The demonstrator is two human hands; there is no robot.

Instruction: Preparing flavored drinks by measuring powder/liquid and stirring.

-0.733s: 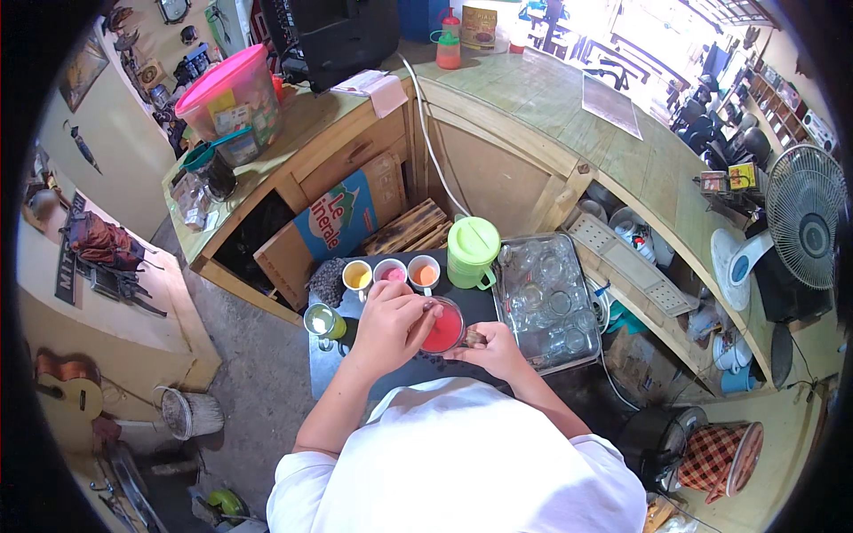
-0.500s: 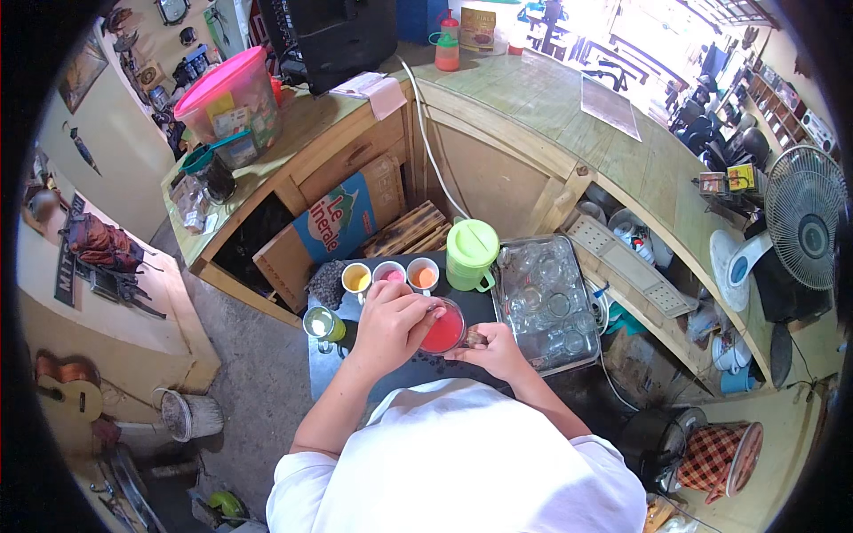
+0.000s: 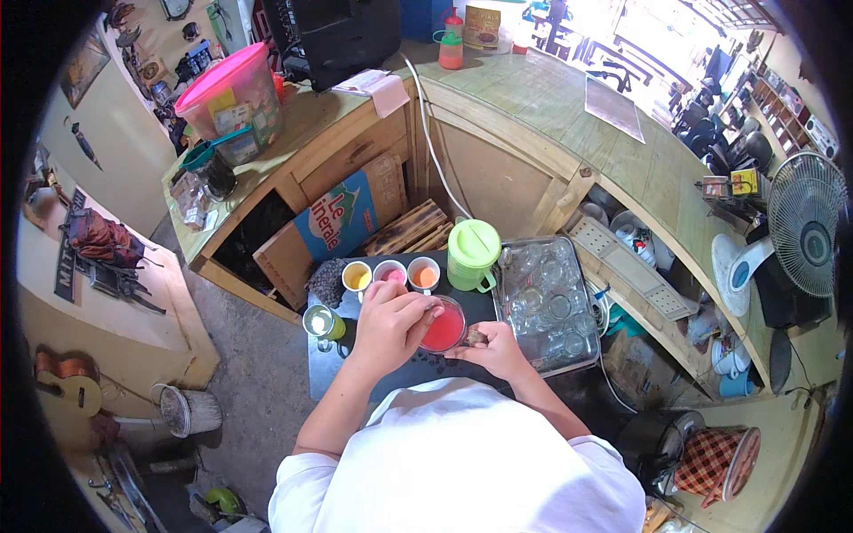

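A clear glass mug [image 3: 446, 329] of red drink sits in front of me, at the near part of a dark-topped table [image 3: 369, 384]. My right hand [image 3: 493, 350] is closed at the mug's right side, on its handle. Over the left rim, my left hand [image 3: 395, 322] is pinched; what its fingers hold, if anything, is hidden. Just beyond stand three white cups holding a yellow [image 3: 357, 277], a pink [image 3: 389, 274] and an orange [image 3: 424, 275] filling. A green lidded pitcher [image 3: 473, 253] is right of them. At the left stands a glass with green on it [image 3: 323, 322].
A metal tray [image 3: 569, 363] crowded with upturned clear glasses [image 3: 542, 298] lies right of the pitcher. A wooden counter [image 3: 524, 102] curves around the table, with a shelf and power strips [image 3: 631, 266] below. A dark fuzzy bundle [image 3: 327, 282] lies by the cups.
Both hands keep their places at the glass mug. Only a very slight shift of the whole view shows.
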